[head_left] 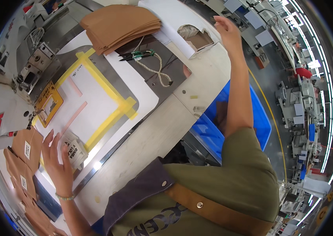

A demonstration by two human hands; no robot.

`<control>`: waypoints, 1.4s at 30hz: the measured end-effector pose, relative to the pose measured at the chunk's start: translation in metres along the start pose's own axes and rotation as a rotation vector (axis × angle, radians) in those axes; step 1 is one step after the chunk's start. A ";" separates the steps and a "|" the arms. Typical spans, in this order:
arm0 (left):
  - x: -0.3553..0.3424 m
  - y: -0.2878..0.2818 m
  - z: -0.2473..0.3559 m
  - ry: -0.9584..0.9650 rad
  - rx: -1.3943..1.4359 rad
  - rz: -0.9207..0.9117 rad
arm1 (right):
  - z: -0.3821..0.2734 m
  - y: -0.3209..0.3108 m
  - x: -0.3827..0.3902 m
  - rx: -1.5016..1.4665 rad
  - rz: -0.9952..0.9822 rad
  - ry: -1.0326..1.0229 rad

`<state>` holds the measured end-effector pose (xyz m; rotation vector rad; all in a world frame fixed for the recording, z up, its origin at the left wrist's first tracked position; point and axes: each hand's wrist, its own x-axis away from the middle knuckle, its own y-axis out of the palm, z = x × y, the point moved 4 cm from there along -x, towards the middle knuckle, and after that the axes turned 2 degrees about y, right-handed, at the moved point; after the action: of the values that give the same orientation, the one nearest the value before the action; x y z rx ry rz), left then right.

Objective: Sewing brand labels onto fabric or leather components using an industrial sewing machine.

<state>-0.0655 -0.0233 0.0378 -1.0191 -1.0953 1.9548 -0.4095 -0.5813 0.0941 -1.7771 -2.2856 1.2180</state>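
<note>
Left hand (58,161), fingers spread, grips nothing visible beside the white label stack (78,152), probably best kept squared; yellow-taped sheet (99,104) lies alongside; brown panel stack (121,26), likely best lifted singly, sits beyond; right hand (230,33), loosely curled, looks empty, well apart.

Wears an olive-green T-shirt (247,165), short-sleeved, with large dark lettering (170,218) across the chest. Has right sleeve (234,142) ending near the elbow. Carries over the shirt an apron bib (135,192) in dark purplish grey, edged with stitching and fitted with a round metal stud (164,183) near the corner. Bears a broad, flat, brown strap (223,215) with second metal stud (200,205). Shows a bracelet (65,197) of small pale-green beads at left wrist. Presents left hand (58,163) and right hand (229,33) bare.
</note>
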 end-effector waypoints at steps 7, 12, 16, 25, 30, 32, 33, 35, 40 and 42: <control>0.003 0.017 0.006 0.014 0.083 0.026 | 0.089 0.044 -0.024 0.480 -0.153 -0.040; 0.008 0.025 0.005 0.023 0.023 0.002 | 0.097 0.049 -0.019 0.502 0.020 0.046; 0.006 0.023 0.007 0.047 0.020 0.016 | 0.090 0.047 -0.003 0.399 0.219 0.099; 0.005 0.021 0.011 0.061 0.039 0.016 | 0.075 0.024 0.032 0.245 0.386 0.139; 0.004 0.021 0.011 0.067 0.043 0.006 | 0.069 0.018 0.052 0.028 0.523 0.119; 0.005 0.021 0.011 0.062 0.032 0.015 | 0.063 0.017 0.056 -0.103 0.590 0.051; 0.005 0.022 0.010 0.067 0.041 0.001 | 0.063 0.019 0.056 -0.095 0.603 0.086; 0.005 0.022 0.009 0.065 0.038 0.012 | 0.056 0.023 0.055 -0.153 0.679 -0.029; 0.006 0.023 0.008 0.075 0.032 0.008 | 0.051 0.032 0.048 -0.189 0.734 -0.058; 0.007 0.022 0.008 0.080 0.036 0.006 | 0.050 0.030 0.049 -0.157 0.724 -0.044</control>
<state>-0.0796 -0.0303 0.0186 -1.0728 -1.0101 1.9154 -0.4242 -0.5671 0.0205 -2.7993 -1.8316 1.1452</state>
